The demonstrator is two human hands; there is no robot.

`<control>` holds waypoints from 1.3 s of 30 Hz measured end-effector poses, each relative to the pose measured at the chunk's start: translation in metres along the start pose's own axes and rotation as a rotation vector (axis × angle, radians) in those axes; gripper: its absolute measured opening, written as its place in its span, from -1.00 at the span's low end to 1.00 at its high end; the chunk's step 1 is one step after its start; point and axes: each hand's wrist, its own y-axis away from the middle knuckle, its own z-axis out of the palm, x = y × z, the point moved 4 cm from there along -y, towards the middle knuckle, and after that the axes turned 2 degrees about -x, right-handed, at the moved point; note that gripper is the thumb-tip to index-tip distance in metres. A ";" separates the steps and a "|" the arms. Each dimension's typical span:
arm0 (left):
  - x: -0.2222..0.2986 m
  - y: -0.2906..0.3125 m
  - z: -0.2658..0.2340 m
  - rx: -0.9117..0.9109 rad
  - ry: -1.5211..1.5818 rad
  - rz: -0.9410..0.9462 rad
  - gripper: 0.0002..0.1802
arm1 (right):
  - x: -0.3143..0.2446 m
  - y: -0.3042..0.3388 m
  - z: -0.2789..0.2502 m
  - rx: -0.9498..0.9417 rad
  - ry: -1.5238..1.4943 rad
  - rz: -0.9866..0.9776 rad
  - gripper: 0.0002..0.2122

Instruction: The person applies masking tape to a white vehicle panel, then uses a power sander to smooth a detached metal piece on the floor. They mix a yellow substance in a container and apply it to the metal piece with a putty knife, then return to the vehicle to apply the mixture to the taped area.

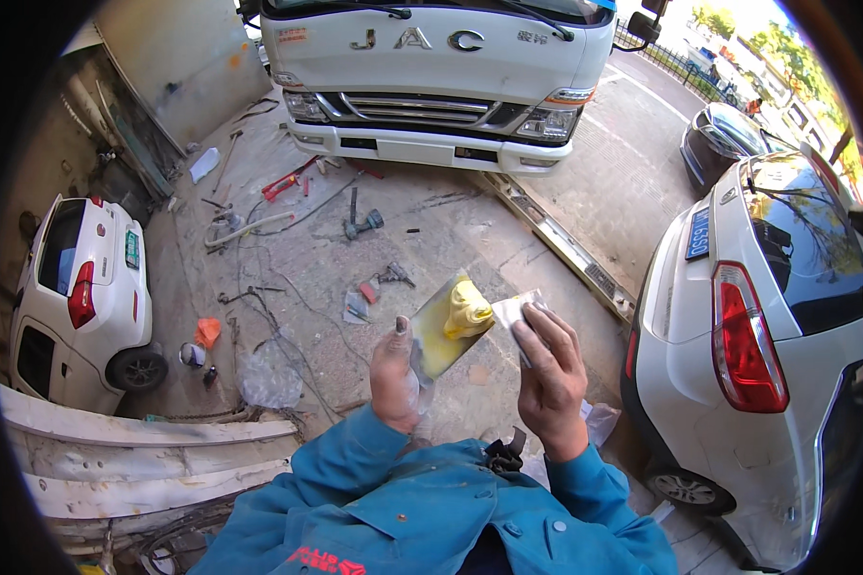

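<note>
My left hand (391,379) grips a flat mixing board (426,362) by its near left edge, thumb up along the side. The board is tilted and smeared yellow. A thick mound of yellow putty (466,309) sits at its far right corner. In my right hand (554,374) is a flat, pale putty spreader (511,310), pinched with the fingers laid over its face. Its left edge comes close to the putty; whether they touch I cannot tell. Both forearms are in blue work sleeves, and the hands are held in front of my chest.
A white truck (431,77) stands ahead, a white car (96,287) at left and a white SUV (738,316) close at right. Tools and hoses litter the concrete, including a power tool (362,224). A long metal beam (566,244) lies by the truck. White panels (153,431) lie lower left.
</note>
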 end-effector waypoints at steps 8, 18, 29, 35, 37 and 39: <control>0.008 -0.013 0.003 0.068 -0.108 0.164 -0.26 | -0.015 0.020 0.036 -0.242 0.030 -0.070 -0.45; 0.022 0.008 0.026 -0.086 -1.012 0.727 -0.35 | -0.022 -0.001 0.033 -0.132 -0.222 -0.015 -0.56; 0.004 -0.004 -0.009 0.012 -0.179 0.139 -0.34 | 0.027 0.009 0.008 0.189 -0.755 0.449 -0.64; -0.020 0.000 -0.003 -0.075 0.125 -0.139 -0.28 | -0.004 0.001 0.024 0.008 -0.315 0.168 -0.54; -0.019 -0.005 -0.006 -0.080 0.164 -0.126 -0.27 | 0.010 0.010 0.028 -0.099 -0.232 0.187 -0.52; -0.012 -0.007 -0.005 -0.072 0.162 -0.096 -0.26 | 0.021 0.018 0.024 -0.207 -0.088 0.121 -0.51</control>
